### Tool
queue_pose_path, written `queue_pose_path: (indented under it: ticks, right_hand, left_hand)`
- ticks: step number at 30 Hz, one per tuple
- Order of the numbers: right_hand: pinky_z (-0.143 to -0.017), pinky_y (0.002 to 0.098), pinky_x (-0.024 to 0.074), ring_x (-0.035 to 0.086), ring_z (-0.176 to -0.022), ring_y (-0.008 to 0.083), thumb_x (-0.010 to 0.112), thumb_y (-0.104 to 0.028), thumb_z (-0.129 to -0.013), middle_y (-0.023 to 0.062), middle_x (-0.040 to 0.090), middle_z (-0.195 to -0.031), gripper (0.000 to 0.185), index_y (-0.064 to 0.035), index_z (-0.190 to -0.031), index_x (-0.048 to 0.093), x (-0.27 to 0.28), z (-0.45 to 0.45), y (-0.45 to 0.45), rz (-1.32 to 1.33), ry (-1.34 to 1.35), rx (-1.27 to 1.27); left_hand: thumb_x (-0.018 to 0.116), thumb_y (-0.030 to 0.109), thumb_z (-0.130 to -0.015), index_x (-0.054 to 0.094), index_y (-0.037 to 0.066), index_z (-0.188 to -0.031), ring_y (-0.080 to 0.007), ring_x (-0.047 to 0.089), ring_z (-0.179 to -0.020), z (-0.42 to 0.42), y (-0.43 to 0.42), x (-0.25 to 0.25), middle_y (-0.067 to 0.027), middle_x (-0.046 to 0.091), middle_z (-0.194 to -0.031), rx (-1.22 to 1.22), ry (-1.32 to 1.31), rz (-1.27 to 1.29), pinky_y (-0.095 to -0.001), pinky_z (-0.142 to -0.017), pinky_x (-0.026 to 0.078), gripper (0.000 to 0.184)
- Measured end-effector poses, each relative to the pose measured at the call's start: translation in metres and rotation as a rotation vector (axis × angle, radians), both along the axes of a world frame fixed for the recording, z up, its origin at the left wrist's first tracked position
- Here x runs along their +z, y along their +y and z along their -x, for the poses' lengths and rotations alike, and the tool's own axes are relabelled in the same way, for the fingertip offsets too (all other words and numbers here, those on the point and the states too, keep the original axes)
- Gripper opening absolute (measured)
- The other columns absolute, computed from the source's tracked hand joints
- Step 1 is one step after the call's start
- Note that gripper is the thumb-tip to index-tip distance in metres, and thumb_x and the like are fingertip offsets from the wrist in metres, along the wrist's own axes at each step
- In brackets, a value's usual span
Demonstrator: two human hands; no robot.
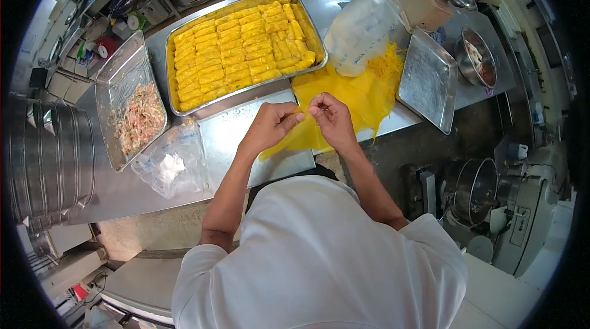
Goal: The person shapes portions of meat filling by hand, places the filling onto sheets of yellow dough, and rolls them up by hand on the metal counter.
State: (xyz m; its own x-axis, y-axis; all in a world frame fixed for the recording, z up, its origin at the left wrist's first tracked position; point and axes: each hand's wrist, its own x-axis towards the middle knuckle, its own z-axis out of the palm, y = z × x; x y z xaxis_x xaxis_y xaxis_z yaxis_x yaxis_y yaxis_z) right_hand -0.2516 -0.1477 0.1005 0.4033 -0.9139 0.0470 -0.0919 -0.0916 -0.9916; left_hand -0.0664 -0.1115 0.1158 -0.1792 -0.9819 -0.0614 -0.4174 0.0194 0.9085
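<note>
Thin yellow sheets (375, 98) lie spread on the metal table, partly under a large clear plastic bag (359, 31). Over their near edge, my left hand (271, 125) is closed, its thumb and fingers pinching the edge of a yellow sheet. My right hand (332, 121) is close beside it, fingers curled together; what they hold, if anything, is too small to make out. Behind my left hand, a deep metal tray (230, 98) holds rows of yellow rolls (233, 52). A chopped pinkish filling (138, 120) lies in another tray (120, 64) at the left.
A plastic bag with white powder (172, 169) is at the left front. To the right are a flat metal tray (428, 80) and a steel bowl (476, 58). Stacked steamers (49, 157) stand far left. A cardboard box (427, 9) sits at the back right.
</note>
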Motion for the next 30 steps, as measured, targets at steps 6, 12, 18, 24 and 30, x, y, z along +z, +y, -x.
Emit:
queue_pose_path:
  ticks: [6, 12, 18, 24, 30]
  right_hand:
    - [-0.067, 0.0245, 0.0499, 0.059, -0.076, 0.0095, 0.055, -0.019, -0.097, 0.0008, 0.059, -0.084, 0.010, -0.0099, -0.095, 0.053, 0.003, 0.016, -0.028, -0.074, -0.361, -0.298]
    - [-0.078, 0.0325, 0.0521, 0.062, -0.082, 0.0166, 0.050, -0.023, -0.100, 0.0032, 0.060, -0.088, 0.012, -0.0117, -0.100, 0.047, -0.003, -0.025, -0.012, -0.417, -0.658, 0.007]
    - [-0.073, 0.0307, 0.0510, 0.059, -0.074, 0.0144, 0.052, -0.023, -0.099, 0.0009, 0.055, -0.081, 0.012, -0.0116, -0.102, 0.049, -0.032, -0.027, -0.009, -0.665, -0.824, -0.061]
    - [-0.060, 0.0256, 0.0404, 0.046, -0.066, 0.0077, 0.060, -0.015, -0.093, -0.0026, 0.048, -0.075, 0.015, -0.0091, -0.107, 0.061, -0.019, -0.016, -0.020, -0.442, -0.509, 0.118]
    - [-0.059, 0.0230, 0.0378, 0.045, -0.067, 0.0068, 0.071, -0.013, -0.084, -0.0025, 0.050, -0.075, 0.015, -0.0041, -0.095, 0.066, -0.025, -0.027, -0.017, -0.059, -0.069, 0.470]
  left_hand:
    - [0.060, 0.020, -0.094, 0.063, 0.000, -0.084, -0.0052, 0.040, -0.055, -0.029, 0.007, 0.003, 0.0036, 0.053, -0.062, 0.263, 0.339, -0.020, -0.0253, -0.050, 0.035, 0.022]
    - [0.052, 0.022, -0.099, 0.062, 0.005, -0.095, -0.0032, 0.050, -0.068, -0.029, 0.001, -0.001, 0.0034, 0.059, -0.081, 0.265, 0.777, -0.101, -0.0207, -0.058, 0.040, 0.020]
    - [0.051, 0.026, -0.099, 0.060, 0.006, -0.099, -0.0077, 0.057, -0.074, -0.032, 0.004, 0.012, 0.0001, 0.063, -0.088, 0.447, 1.005, -0.207, -0.0227, -0.068, 0.047, 0.022]
    - [0.071, 0.013, -0.085, 0.062, 0.004, -0.094, -0.0054, 0.055, -0.072, -0.039, 0.008, 0.016, 0.0012, 0.061, -0.084, 0.130, 0.559, -0.120, -0.0223, -0.064, 0.046, 0.016]
    - [0.074, 0.007, -0.080, 0.064, 0.003, -0.075, -0.0019, 0.048, -0.065, -0.044, 0.004, 0.015, 0.0067, 0.057, -0.070, 0.033, 0.381, -0.213, -0.0204, -0.056, 0.038, 0.013]
